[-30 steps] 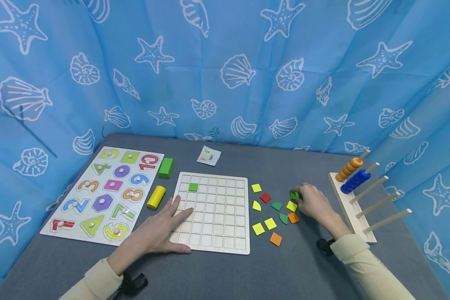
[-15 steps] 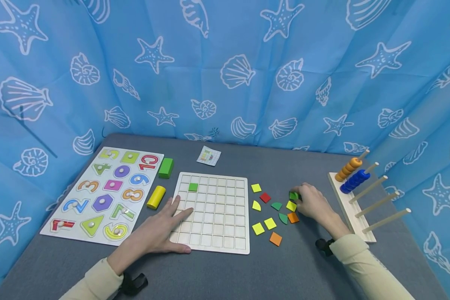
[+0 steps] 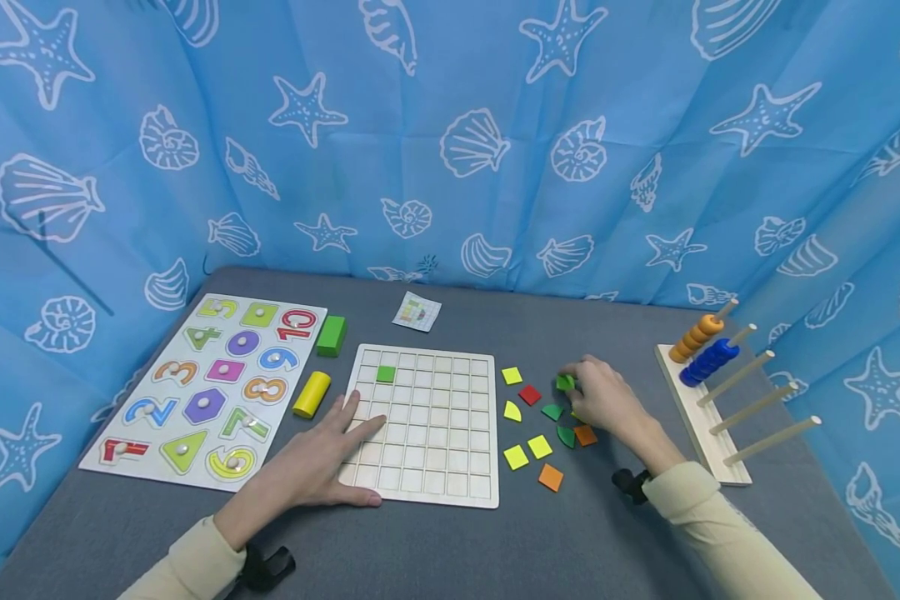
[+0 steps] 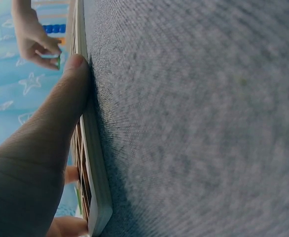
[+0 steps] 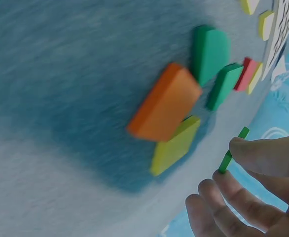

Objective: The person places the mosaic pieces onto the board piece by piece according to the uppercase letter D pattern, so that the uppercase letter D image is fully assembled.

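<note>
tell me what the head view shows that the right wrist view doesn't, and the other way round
Only the head view: the left hand, number puzzle, yellow cylinder and bead rack.

Only the right wrist view: most of a yellow tile, largely hidden by the right hand in the head view, and the held green tile seen edge-on.

Both: the right hand, that green tile, the red tile, and at least part of the grid board.

One grid (image 3: 438,446); two orange tiles (image 3: 551,477); five pegs (image 3: 737,381)

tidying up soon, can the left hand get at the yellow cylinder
Probably yes: the yellow cylinder lies near the left hand, nothing visible between them, though that hand rests on the board.
</note>
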{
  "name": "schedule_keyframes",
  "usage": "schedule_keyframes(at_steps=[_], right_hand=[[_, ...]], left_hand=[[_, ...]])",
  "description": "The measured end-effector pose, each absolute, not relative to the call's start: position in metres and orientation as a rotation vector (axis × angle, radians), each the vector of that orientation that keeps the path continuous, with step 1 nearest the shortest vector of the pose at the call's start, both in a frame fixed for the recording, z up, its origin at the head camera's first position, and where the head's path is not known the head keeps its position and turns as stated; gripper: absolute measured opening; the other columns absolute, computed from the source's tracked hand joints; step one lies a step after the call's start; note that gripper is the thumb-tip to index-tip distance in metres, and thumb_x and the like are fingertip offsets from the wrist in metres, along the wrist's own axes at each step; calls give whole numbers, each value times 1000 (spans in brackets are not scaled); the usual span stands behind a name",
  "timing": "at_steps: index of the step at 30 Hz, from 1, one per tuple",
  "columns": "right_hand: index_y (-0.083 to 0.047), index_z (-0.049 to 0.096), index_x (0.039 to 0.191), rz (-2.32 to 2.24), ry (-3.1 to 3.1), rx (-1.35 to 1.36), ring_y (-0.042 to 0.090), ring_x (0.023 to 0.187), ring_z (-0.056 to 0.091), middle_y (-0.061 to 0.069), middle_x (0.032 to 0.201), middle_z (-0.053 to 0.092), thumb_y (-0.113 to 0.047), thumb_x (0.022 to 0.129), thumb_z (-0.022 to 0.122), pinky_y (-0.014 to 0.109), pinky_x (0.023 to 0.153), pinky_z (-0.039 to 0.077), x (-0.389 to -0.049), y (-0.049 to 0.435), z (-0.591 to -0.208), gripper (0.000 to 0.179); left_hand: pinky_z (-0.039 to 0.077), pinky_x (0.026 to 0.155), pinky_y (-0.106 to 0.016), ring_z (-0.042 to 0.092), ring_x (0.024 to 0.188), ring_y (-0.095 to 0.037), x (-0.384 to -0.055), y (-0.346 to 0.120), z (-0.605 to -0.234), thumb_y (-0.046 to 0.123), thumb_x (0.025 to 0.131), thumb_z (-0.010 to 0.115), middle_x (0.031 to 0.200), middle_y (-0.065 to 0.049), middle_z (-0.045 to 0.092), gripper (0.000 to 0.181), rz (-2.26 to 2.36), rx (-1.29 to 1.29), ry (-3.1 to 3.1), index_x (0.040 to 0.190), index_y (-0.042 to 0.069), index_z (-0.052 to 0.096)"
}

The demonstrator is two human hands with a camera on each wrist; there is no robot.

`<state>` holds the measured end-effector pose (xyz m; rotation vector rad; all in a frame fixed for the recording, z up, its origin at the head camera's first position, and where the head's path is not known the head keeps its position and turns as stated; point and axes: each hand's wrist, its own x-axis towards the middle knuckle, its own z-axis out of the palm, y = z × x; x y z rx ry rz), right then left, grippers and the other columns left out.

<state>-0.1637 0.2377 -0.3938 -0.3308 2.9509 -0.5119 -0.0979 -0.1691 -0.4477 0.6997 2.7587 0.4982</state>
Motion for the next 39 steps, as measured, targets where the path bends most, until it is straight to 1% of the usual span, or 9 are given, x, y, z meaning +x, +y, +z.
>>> schedule_keyframes(at_steps=[3, 12, 16, 20, 24, 26, 33, 35, 39], right_hand=[[7, 71, 120, -521, 2960, -357, 25, 80, 55, 24, 109, 66, 6, 90, 63, 32, 63, 45, -166, 231, -392, 31], [4, 72, 121, -535, 2959, -409, 25, 82, 57, 22, 112, 67, 7, 91, 62, 32, 64, 46, -172, 204, -388, 32], [4, 71, 122, -559, 2969, -468, 25, 83, 57, 23, 114, 67, 7, 92, 62, 30, 61, 42, -174, 189, -385, 32], [3, 71, 124, -577, 2974, -528, 24, 77, 54, 23, 117, 67, 6, 93, 61, 28, 56, 36, -176, 171, -383, 32], [2, 72, 123, -589, 2968, -588, 24, 78, 57, 22, 116, 68, 5, 94, 63, 28, 58, 38, -178, 153, -384, 31], [2, 72, 123, -596, 2958, -611, 24, 82, 59, 21, 116, 68, 5, 94, 64, 28, 60, 40, -178, 145, -386, 30], [0, 73, 122, -622, 2902, -676, 25, 85, 60, 19, 115, 69, 8, 92, 63, 30, 60, 38, -178, 117, -393, 33], [0, 73, 121, -627, 2896, -697, 27, 86, 60, 19, 114, 69, 8, 91, 63, 32, 62, 40, -179, 110, -394, 33], [-1, 74, 119, -627, 2891, -712, 26, 90, 61, 17, 111, 70, 7, 89, 67, 35, 70, 48, -180, 94, -396, 32]], left_hand=[[50, 95, -70, 23, 154, -52, -98, -169, -447, 79, 73, 73, 168, -27, 21, 105, 500, 701, 2758, 157, 25, 42], [51, 94, -69, 24, 153, -53, -98, -169, -447, 78, 73, 74, 167, -28, 22, 104, 502, 711, 2762, 156, 24, 43], [52, 94, -68, 24, 153, -53, -98, -169, -446, 78, 73, 74, 167, -29, 22, 104, 503, 715, 2766, 156, 23, 43], [52, 93, -68, 25, 153, -53, -98, -169, -446, 79, 73, 73, 167, -29, 23, 104, 504, 719, 2766, 156, 23, 43], [51, 93, -69, 24, 153, -54, -97, -168, -446, 79, 73, 73, 167, -29, 22, 104, 503, 709, 2765, 156, 24, 43], [51, 93, -69, 23, 153, -53, -97, -168, -446, 79, 73, 72, 168, -28, 21, 104, 502, 702, 2764, 157, 24, 43], [51, 94, -69, 23, 154, -52, -97, -167, -447, 79, 73, 72, 168, -27, 20, 104, 503, 698, 2757, 157, 25, 42], [51, 93, -69, 23, 154, -52, -97, -167, -447, 79, 73, 73, 168, -27, 20, 104, 503, 698, 2758, 157, 25, 42], [52, 92, -68, 23, 154, -53, -97, -168, -446, 78, 73, 73, 168, -27, 20, 104, 501, 703, 2763, 157, 24, 42]])
